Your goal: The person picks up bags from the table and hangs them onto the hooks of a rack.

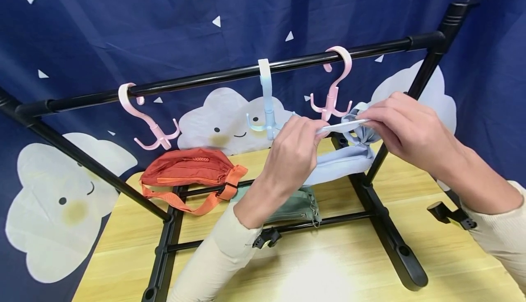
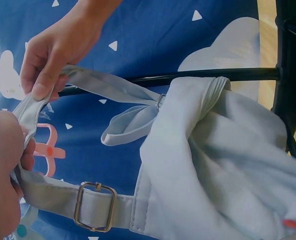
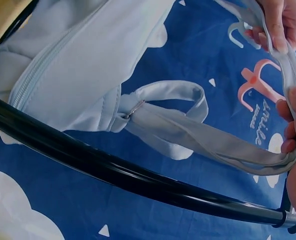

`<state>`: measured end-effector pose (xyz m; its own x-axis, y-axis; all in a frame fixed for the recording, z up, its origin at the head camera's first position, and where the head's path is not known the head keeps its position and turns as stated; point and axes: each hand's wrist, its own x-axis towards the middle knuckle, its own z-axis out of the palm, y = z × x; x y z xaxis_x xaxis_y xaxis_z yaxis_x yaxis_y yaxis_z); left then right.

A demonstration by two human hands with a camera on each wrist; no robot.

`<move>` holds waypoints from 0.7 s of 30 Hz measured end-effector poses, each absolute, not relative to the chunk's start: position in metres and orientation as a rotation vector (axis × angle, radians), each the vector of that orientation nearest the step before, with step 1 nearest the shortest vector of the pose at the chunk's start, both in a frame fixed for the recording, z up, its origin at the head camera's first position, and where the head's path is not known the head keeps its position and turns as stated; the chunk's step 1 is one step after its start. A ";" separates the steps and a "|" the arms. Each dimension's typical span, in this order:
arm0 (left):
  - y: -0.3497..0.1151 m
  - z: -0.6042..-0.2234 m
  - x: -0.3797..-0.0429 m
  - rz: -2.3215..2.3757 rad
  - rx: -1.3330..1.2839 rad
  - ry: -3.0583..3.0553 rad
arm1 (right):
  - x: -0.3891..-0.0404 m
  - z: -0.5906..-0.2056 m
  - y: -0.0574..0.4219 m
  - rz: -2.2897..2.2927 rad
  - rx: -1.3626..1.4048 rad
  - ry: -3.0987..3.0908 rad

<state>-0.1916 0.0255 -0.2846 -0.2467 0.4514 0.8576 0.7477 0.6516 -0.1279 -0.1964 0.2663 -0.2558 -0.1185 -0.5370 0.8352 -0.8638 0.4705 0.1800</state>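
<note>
Up in front of the rack, a light blue bag [image 1: 343, 163] hangs by its strap [image 1: 343, 126] from both hands. My left hand [image 1: 291, 153] pinches one part of the strap, and my right hand [image 1: 411, 131] pinches it a short way to the right. Between them the strap is stretched nearly straight. Just behind hangs a pink four-pronged hook [image 1: 332, 101], apart from the strap. In the left wrist view a metal buckle [image 2: 95, 206] shows on the strap; a zipper [image 3: 53, 57] runs along the bag in the right wrist view.
A black rack's top bar [image 1: 197, 79] also carries a light blue hook [image 1: 268, 106] and another pink hook [image 1: 158, 133]. On the wooden table [image 1: 312, 270] lie a red-orange waist bag [image 1: 189, 169] and a green pouch [image 1: 291, 206], around the lower bars. A blue curtain [image 1: 164, 28] hangs behind.
</note>
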 end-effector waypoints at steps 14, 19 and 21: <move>0.021 -0.272 -0.192 -0.410 -0.931 -1.890 | -0.202 -0.246 0.268 0.359 1.194 -1.834; 0.019 -0.267 -0.193 -0.405 -0.921 -1.884 | -0.204 -0.241 0.266 0.370 1.183 -1.815; 0.019 -0.265 -0.193 -0.414 -0.915 -1.879 | -0.204 -0.240 0.265 0.369 1.180 -1.805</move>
<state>-0.1929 0.0192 -0.2651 -0.2488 0.4154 0.8750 0.7445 0.6599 -0.1015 -0.2044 0.2654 -0.2396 -0.1191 -0.5648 0.8166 -0.8398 0.4960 0.2206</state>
